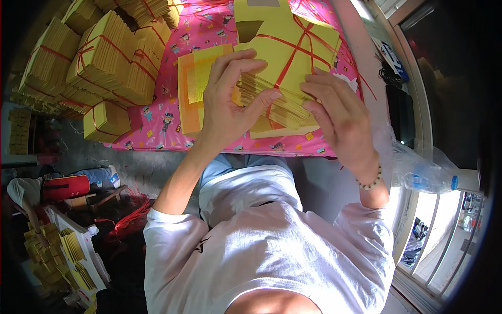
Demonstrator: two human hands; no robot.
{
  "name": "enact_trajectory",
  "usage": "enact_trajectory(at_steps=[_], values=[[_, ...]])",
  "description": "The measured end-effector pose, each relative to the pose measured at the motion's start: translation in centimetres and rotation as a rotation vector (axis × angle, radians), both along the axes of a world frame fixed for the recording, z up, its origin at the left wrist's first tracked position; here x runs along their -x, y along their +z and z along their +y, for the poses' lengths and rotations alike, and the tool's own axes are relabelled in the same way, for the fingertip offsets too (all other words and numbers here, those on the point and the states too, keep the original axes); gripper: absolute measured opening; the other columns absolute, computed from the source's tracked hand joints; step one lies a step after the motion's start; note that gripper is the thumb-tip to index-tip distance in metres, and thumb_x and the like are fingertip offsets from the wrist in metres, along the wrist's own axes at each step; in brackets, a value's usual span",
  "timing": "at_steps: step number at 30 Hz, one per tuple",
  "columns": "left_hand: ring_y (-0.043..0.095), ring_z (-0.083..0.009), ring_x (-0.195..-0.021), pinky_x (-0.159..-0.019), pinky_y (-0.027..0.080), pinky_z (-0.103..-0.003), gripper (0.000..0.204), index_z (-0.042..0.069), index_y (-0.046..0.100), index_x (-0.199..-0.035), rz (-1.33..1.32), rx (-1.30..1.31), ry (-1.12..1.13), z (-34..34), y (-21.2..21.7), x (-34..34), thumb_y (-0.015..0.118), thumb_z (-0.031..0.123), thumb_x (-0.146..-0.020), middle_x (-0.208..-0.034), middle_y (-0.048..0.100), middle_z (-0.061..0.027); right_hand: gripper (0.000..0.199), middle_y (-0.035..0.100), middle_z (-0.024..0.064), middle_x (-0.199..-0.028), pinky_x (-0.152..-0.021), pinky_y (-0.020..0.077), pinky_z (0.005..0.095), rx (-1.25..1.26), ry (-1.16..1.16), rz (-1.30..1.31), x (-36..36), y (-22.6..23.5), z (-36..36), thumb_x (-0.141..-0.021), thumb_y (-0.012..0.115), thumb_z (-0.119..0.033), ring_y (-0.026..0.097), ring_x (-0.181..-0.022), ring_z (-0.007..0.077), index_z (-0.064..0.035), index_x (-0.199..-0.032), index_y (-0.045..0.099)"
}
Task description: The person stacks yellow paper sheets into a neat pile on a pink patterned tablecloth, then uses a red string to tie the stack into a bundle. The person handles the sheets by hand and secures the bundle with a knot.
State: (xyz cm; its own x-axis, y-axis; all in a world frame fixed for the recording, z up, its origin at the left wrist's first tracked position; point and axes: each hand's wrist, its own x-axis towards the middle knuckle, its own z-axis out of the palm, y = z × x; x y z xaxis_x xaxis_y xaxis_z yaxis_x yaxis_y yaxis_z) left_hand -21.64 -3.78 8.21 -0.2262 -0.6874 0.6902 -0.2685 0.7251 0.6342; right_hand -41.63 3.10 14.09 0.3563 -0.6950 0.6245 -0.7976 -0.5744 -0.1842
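A thick bundle of yellow paper (277, 57), tied crosswise with red ribbon (286, 67), lies tilted in front of me on the table. My left hand (227, 99) is closed on its left side, the fingers bent over the upper edge and the thumb pressed on the fanned sheet edges. On the opposite side my right hand (342, 115), with a beaded bracelet at the wrist, grips the bundle between thumb and fingers, close to the ribbon. Left of the bundle lie orange sheets with a gold foil square (196, 86), partly behind my left hand.
Several tied yellow paper bundles (107, 55) are heaped at the far left of the pink patterned tablecloth (167, 99). A clear plastic bottle (431, 180) stands by the right window. Loose red ribbon (128, 214) lies at lower left, near another person's arm (31, 212).
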Motion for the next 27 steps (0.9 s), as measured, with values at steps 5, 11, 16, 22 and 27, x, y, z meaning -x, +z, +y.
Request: enact_trajectory(at_steps=[5,11,16,22,27], values=[[0.053,-0.0310,-0.103,-0.085,0.046,-0.040,0.052,0.007,0.062,-0.106,-0.042,0.063,0.059,0.2,0.7,1.3,0.086,0.030,-0.065,-0.112,0.054,-0.0127,0.025,0.064,0.0113,-0.097,-0.072,0.0531,0.0358,-0.112,0.114,-0.039,2.0,1.1,-0.7,-0.078,0.071,-0.011,0.064,-0.089,0.0309,-0.0033,-0.100,0.061],[0.045,-0.0319,-0.107,-0.089,0.041,-0.043,0.050,0.009,0.062,-0.105,-0.178,0.028,0.080,0.7,2.0,1.3,0.086,0.029,-0.065,-0.111,0.051,-0.0120,0.016,0.063,0.0058,-0.085,-0.054,0.0500,0.0324,0.065,0.032,0.090,1.7,0.6,-1.5,-0.078,0.070,-0.008,0.064,-0.066,0.0239,-0.0037,-0.090,0.060],[0.042,-0.0313,-0.107,-0.089,0.041,-0.042,0.040,0.011,0.065,-0.098,-0.148,-0.047,0.085,1.1,3.0,1.9,0.085,0.023,-0.065,-0.108,0.049,-0.0113,0.016,0.061,0.0053,-0.081,-0.052,0.0487,0.0314,0.104,0.000,0.087,1.3,0.6,-1.8,-0.076,0.070,-0.007,0.062,-0.064,0.0223,-0.0036,-0.085,0.058],[0.045,-0.0266,-0.105,-0.087,0.040,-0.038,0.035,0.012,0.068,-0.094,-0.089,-0.042,0.133,1.0,2.3,2.4,0.085,0.022,-0.065,-0.103,0.050,-0.0086,0.019,0.061,0.0061,-0.086,-0.062,0.0509,0.0340,0.035,-0.002,0.104,0.8,1.6,-1.1,-0.076,0.071,-0.010,0.063,-0.073,0.0241,-0.0040,-0.091,0.061],[0.043,-0.0304,-0.105,-0.086,0.042,-0.042,0.034,0.012,0.069,-0.093,-0.100,-0.039,0.127,0.9,2.4,2.3,0.085,0.023,-0.065,-0.105,0.050,-0.0109,0.026,0.062,0.0082,-0.097,-0.073,0.0512,0.0367,-0.156,-0.012,0.082,0.4,2.5,-0.6,-0.077,0.071,-0.013,0.062,-0.089,0.0266,-0.0067,-0.101,0.063]])
